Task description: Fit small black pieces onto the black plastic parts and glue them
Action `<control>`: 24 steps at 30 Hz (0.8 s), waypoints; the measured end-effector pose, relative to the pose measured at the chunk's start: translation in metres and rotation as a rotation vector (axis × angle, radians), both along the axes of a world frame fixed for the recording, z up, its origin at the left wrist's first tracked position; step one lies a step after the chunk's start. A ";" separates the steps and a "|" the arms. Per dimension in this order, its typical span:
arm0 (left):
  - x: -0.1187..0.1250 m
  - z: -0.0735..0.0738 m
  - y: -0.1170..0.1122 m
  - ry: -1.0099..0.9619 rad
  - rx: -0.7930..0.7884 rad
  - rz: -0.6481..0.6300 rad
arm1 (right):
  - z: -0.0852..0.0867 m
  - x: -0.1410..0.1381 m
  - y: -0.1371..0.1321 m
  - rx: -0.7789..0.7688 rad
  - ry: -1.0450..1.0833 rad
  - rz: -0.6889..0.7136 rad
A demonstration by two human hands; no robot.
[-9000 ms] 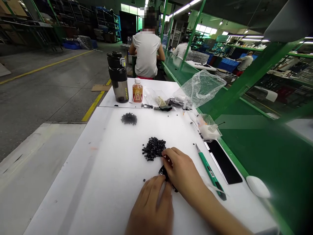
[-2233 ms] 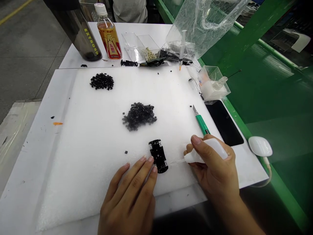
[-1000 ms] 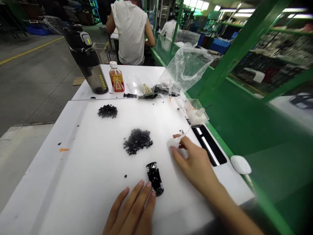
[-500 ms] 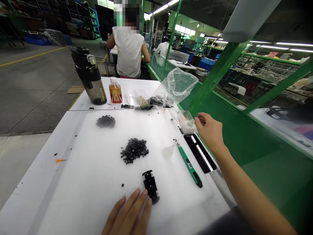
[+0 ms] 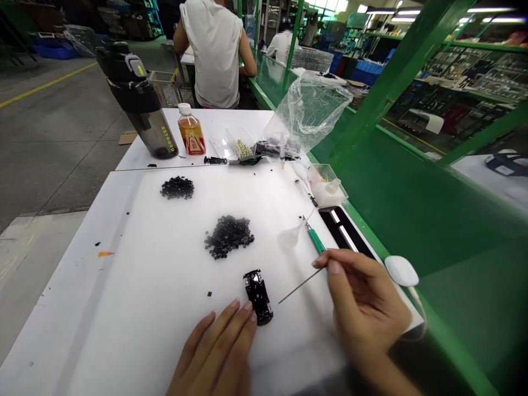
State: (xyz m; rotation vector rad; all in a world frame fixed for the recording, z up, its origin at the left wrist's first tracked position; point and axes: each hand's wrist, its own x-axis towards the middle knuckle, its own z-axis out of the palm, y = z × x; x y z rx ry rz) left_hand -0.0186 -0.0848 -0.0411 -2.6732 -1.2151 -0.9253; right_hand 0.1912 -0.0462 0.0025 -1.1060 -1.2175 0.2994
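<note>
A small black plastic part [image 5: 258,289] lies on the white foam mat [image 5: 165,286]. My left hand [image 5: 216,352] lies flat on the mat, fingers stretched out, fingertips touching the part's left side. My right hand [image 5: 365,300] pinches a thin metal needle [image 5: 300,286] whose tip points toward the part from the right, a short way off. A heap of small black pieces [image 5: 229,236] sits just beyond the part. A small squeeze bottle [image 5: 291,236] lies on the mat beside the green craft knife [image 5: 315,239].
A second black heap [image 5: 177,187] lies farther left. A dark water bottle [image 5: 140,99], an orange drink bottle [image 5: 191,131], clear trays and a plastic bag [image 5: 309,107] line the far edge. A phone [image 5: 346,236] and white mouse [image 5: 401,270] lie right, by the green conveyor. A person sits ahead.
My right hand has come back from the clear tray at the right, now pinching a thin needle near the black part. The squeeze bottle stays on the mat. The left hand has not moved.
</note>
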 end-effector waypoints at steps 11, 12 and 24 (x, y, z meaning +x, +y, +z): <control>0.013 0.009 -0.003 -0.160 -0.084 0.116 | -0.024 -0.007 -0.007 -0.155 0.049 0.254; 0.013 0.008 -0.003 -0.157 -0.083 0.112 | -0.024 -0.008 -0.007 -0.145 0.040 0.261; 0.001 -0.008 -0.001 -0.156 -0.057 0.058 | -0.028 -0.008 -0.004 -0.042 0.011 0.234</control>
